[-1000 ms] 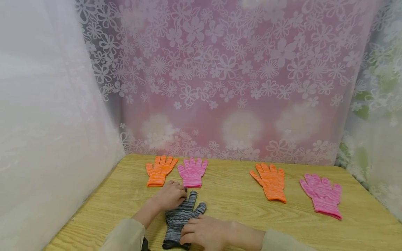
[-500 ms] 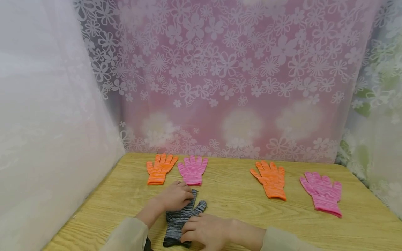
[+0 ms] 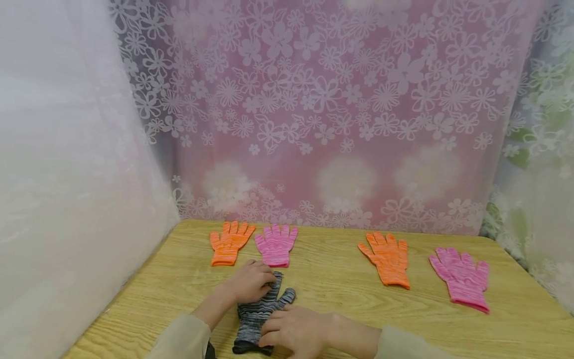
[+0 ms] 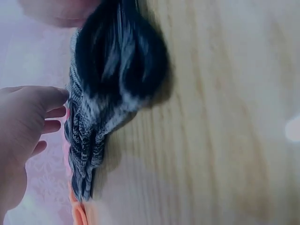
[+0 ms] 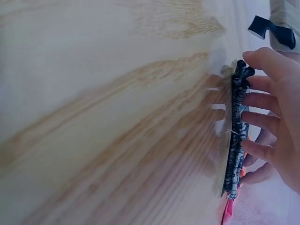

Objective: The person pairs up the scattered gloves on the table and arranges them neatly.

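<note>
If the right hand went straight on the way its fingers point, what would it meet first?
The right hand would likely meet the dark grey glove first; it lies directly ahead, perhaps already touched, though depth is unclear.

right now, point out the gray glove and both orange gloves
Gray glove (image 3: 252,315): head view, broad middle.
Left orange glove (image 3: 227,243): head view, broad middle.
Right orange glove (image 3: 389,258): head view, broad middle.
</note>
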`<state>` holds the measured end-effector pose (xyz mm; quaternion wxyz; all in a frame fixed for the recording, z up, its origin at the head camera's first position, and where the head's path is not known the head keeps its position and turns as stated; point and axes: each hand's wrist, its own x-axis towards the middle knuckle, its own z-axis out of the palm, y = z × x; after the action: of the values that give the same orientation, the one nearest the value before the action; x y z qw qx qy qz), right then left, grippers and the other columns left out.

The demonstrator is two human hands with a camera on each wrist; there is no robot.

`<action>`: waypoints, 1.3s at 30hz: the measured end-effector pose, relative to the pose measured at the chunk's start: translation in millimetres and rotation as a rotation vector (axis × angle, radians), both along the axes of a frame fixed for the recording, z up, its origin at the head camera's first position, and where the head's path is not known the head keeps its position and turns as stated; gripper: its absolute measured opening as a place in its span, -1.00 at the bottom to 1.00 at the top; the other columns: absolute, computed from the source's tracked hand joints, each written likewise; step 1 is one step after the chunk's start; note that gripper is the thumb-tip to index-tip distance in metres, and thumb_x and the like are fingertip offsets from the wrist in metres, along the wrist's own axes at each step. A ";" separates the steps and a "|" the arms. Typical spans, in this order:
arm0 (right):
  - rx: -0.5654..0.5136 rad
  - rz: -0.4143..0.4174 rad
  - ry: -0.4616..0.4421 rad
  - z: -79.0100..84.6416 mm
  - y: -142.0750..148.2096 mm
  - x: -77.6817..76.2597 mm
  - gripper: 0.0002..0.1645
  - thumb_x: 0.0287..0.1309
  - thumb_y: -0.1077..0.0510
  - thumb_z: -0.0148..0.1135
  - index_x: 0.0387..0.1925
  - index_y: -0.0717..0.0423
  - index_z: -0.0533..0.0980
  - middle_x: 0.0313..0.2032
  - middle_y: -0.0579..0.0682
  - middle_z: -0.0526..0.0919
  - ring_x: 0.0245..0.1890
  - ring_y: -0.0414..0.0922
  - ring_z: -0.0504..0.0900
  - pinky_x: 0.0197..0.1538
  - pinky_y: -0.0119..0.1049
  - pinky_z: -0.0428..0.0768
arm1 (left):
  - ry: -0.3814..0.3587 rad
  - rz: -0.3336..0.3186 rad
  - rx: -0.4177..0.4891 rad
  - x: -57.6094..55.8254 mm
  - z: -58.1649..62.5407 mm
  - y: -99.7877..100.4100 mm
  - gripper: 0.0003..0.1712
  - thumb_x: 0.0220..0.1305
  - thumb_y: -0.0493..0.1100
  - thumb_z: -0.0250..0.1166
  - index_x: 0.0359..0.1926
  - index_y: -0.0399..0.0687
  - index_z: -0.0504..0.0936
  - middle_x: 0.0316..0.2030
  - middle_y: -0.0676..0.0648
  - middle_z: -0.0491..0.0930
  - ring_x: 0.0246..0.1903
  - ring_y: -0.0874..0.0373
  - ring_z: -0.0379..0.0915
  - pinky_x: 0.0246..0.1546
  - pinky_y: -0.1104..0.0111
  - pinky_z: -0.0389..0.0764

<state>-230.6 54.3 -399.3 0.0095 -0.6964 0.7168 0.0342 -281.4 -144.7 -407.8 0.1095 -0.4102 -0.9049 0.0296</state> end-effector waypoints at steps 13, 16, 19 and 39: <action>-0.124 -0.078 -0.006 1.9 18.8 -12.9 -0.62 0.29 -0.06 0.01 0.05 -0.02 0.48 0.03 -0.15 0.50 0.07 -0.28 0.41 0.05 -0.44 0.36 | -0.105 -0.145 0.137 45.4 16.9 -22.4 -0.94 0.09 -0.23 0.32 -0.43 0.06 0.65 -0.49 0.18 0.48 -0.47 0.37 0.40 -0.43 0.58 0.40; -0.165 -0.128 0.029 0.7 23.3 -20.7 -0.70 0.26 0.02 0.06 -0.04 0.00 0.53 -0.03 -0.13 0.53 0.01 -0.25 0.45 -0.04 -0.39 0.42 | -0.170 -0.213 0.130 60.7 17.5 -19.9 -0.94 0.10 -0.23 0.31 -0.40 0.05 0.65 -0.46 0.20 0.49 -0.45 0.45 0.39 -0.41 0.67 0.36; -0.190 -0.164 0.078 -1.6 25.9 -29.1 -0.75 0.23 0.07 0.10 -0.10 0.00 0.56 -0.06 -0.11 0.54 -0.03 -0.23 0.48 -0.12 -0.36 0.46 | -0.202 -0.261 0.119 70.7 14.4 -16.8 -0.94 0.10 -0.21 0.32 -0.37 0.06 0.66 -0.45 0.21 0.49 -0.45 0.49 0.36 -0.42 0.72 0.32; -0.235 -0.108 0.159 -5.3 26.3 -42.4 -0.85 0.16 0.07 0.18 -0.24 -0.09 0.61 -0.13 -0.18 0.59 -0.08 -0.26 0.50 -0.12 -0.39 0.44 | -0.280 -0.194 0.081 75.9 4.4 -16.2 -0.91 0.11 -0.12 0.31 -0.31 0.15 0.65 -0.46 0.27 0.36 -0.50 0.51 0.20 -0.50 0.68 0.23</action>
<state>-273.0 80.6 -404.7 -0.1272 -0.6483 0.7507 0.0046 -205.5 -160.9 -403.4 0.0013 -0.4911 -0.8679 -0.0749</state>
